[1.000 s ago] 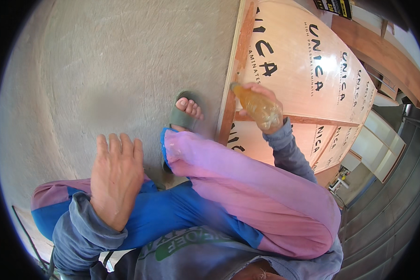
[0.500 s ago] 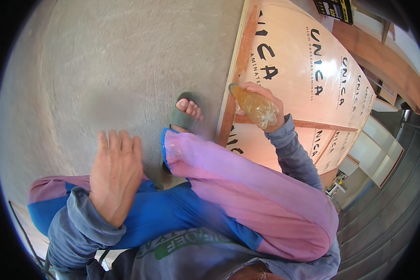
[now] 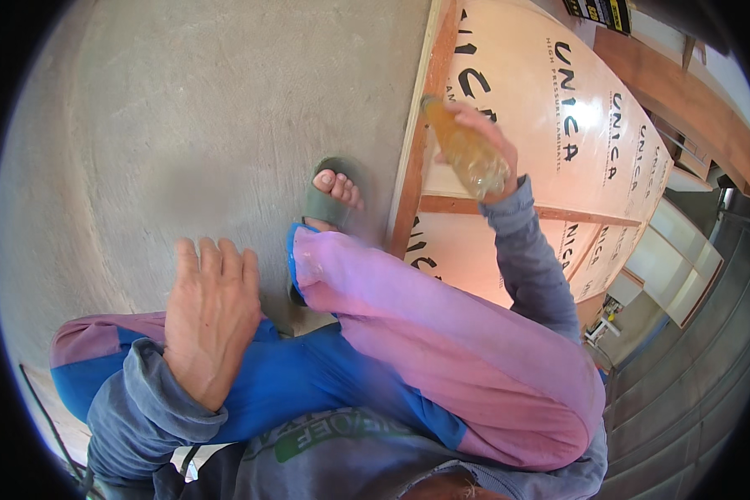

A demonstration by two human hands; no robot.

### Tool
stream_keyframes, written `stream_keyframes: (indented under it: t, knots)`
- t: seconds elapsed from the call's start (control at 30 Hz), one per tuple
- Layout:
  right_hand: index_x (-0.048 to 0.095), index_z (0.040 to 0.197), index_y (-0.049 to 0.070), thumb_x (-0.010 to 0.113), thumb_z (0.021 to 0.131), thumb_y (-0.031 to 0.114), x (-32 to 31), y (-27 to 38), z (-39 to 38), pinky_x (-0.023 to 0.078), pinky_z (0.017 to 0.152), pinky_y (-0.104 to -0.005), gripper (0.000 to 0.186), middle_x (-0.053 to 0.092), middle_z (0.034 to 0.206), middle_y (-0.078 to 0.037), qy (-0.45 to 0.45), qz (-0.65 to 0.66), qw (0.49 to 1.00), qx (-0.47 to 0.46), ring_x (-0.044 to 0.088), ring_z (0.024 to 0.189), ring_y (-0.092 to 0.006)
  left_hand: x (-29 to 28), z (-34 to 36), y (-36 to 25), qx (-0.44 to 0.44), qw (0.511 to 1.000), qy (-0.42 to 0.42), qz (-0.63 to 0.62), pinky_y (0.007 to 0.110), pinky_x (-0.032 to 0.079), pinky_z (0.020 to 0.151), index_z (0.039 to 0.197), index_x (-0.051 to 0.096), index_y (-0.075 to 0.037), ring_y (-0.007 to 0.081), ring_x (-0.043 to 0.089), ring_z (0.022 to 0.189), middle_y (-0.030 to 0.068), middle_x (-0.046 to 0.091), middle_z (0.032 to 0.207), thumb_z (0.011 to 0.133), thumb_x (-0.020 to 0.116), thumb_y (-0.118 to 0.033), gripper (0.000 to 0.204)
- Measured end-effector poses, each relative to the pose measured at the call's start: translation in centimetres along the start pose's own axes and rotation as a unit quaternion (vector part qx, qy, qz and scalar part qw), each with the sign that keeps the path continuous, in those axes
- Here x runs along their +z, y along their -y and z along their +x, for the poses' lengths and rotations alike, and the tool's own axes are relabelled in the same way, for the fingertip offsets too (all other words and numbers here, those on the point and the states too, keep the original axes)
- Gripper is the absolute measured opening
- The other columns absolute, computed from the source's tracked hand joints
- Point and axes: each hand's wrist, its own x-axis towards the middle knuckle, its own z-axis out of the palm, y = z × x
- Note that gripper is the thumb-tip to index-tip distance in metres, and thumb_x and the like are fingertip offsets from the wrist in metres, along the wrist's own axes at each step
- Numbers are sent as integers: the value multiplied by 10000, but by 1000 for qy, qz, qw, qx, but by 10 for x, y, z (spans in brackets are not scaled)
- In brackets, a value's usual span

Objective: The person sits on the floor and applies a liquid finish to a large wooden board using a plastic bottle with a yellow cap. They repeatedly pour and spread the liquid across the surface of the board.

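My right hand (image 3: 498, 142) is wrapped round a clear plastic bottle (image 3: 463, 150) of amber liquid. The bottle slants, its narrow neck pointing up and left and its base toward my wrist. Its neck hangs over the reddish-brown wooden strip (image 3: 409, 187) along the left edge of a pale, printed-faced panel (image 3: 521, 179); whether it touches the strip I cannot tell. My left hand (image 3: 212, 312) holds nothing and rests palm down over my bent left leg, fingers stretched forward.
Grey concrete floor (image 3: 225, 100) stretches left of the panel. My sandalled foot (image 3: 335, 196) stands near the wooden strip. A cross strip (image 3: 542, 213) runs over the panel. At upper right are a dark box (image 3: 604, 12) and a curved brown board (image 3: 683, 92); grey ribbed metal (image 3: 683, 383) lies at right.
My right hand and the bottle have moved farther from me, up along the wooden strip, and slightly right. My left hand has stayed almost in place.
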Motion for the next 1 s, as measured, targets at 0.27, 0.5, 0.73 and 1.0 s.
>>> stream_keyframes:
  t: [0.27, 0.5, 0.73, 1.0]
  knots:
    - [562, 1373, 24, 787, 853, -20, -8, -11, -23, 562, 1010, -343, 568, 598, 1382, -170, -60, 103, 992, 40, 602, 1270, -240, -11, -7, -1, -7, 999, 36, 3, 470, 410, 1112, 1314, 614, -15, 334, 584, 1219, 175, 640, 1241, 942, 567, -147, 397]
    - [548, 1365, 22, 805, 794, -117, 22, 12, -78, 585, 987, -367, 642, 578, 1406, -173, -4, -18, 998, 56, 630, 1215, -251, -12, -14, -6, 1, 999, 37, -23, 483, 413, 1117, 1334, 604, -7, 352, 573, 1258, 200, 625, 1320, 952, 562, -143, 407]
    - [548, 1349, 46, 826, 746, -132, 20, 0, -78, 566, 1010, -388, 687, 578, 1404, -197, -74, 50, 993, 74, 593, 1278, -289, -13, -13, -8, 8, 998, 61, -27, 480, 400, 1132, 1368, 588, -10, 349, 565, 1268, 191, 624, 1323, 947, 571, -140, 440]
    - [568, 1339, 29, 821, 747, -129, 39, 13, -136, 539, 1038, -369, 663, 599, 1391, -191, -46, 1, 995, 84, 592, 1289, -291, 6, -20, -5, -2, 999, -7, 33, 452, 416, 1071, 1229, 643, -48, 289, 590, 1134, 128, 637, 1106, 957, 550, -158, 308]
